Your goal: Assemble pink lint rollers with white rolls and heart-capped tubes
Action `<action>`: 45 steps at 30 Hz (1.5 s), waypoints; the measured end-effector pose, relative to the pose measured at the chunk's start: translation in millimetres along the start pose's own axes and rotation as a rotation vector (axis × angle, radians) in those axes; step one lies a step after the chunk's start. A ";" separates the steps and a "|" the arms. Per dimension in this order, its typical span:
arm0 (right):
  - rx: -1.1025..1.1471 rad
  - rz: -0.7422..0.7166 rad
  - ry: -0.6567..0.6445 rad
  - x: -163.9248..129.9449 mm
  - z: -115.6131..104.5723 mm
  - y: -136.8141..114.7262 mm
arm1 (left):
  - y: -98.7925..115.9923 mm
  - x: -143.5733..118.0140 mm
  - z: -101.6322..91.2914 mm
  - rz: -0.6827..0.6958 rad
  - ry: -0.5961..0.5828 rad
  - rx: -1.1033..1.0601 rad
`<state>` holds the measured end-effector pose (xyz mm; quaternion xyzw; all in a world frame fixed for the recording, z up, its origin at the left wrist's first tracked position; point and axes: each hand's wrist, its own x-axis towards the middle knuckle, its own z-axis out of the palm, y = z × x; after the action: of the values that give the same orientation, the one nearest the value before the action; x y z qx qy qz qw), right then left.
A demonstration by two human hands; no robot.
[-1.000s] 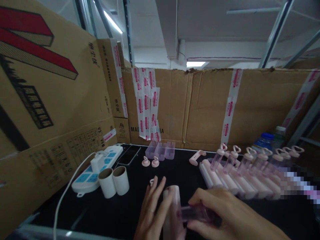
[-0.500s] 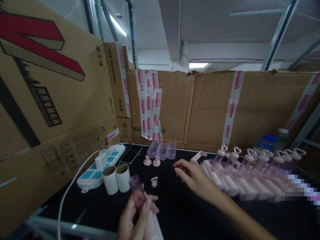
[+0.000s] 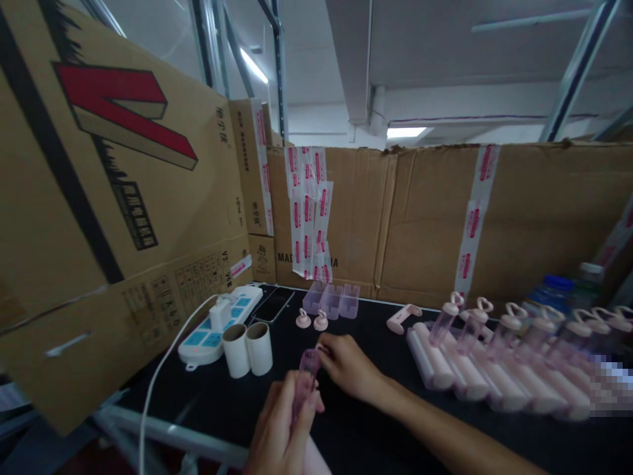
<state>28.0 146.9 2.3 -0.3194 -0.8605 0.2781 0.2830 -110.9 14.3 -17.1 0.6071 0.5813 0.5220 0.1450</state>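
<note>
A see-through pinkish-purple tube (image 3: 309, 364) with fine lengthwise ribs and a round rim is wrapped in the left hand (image 3: 279, 422), thumb on the near side and fingers around the far side. A smooth, pale pink body (image 3: 316, 460) shows below that hand, cut off by the bottom edge.

The tube's long axis runs up and away from the person, top leaning slightly right, so its rim points upward beyond the left fingers. The body slants toward the lower right.

The rim rises just above the left hand's grip and just left of the right hand (image 3: 349, 366). The right hand's fingertips pinch together on a small pale pink piece (image 3: 321, 347), mostly hidden; whether it touches the rim cannot be told.

Beyond the hands sit two looped pink caps (image 3: 320, 321). Left of the left hand stand two white cylinders (image 3: 236, 356). Right of the right hand is a row of pink units (image 3: 435, 363), tubes upright, each topped by a loop.
</note>
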 end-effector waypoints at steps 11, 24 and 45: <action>0.476 0.046 0.190 -38.5 -62.5 -63.4 | 12.7 16.8 8.7 0.461 0.050 0.496; 0.400 0.005 0.100 -45.0 -54.1 -65.6 | 14.8 7.6 -1.6 0.468 -0.039 0.653; 0.510 0.035 0.004 -44.1 -54.9 -57.9 | 16.0 6.3 1.5 0.446 -0.045 0.517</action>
<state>69.9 94.9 64.5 -0.2534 -0.7563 0.4902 0.3514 -102.2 15.9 -2.2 0.7473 0.5439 0.3628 -0.1187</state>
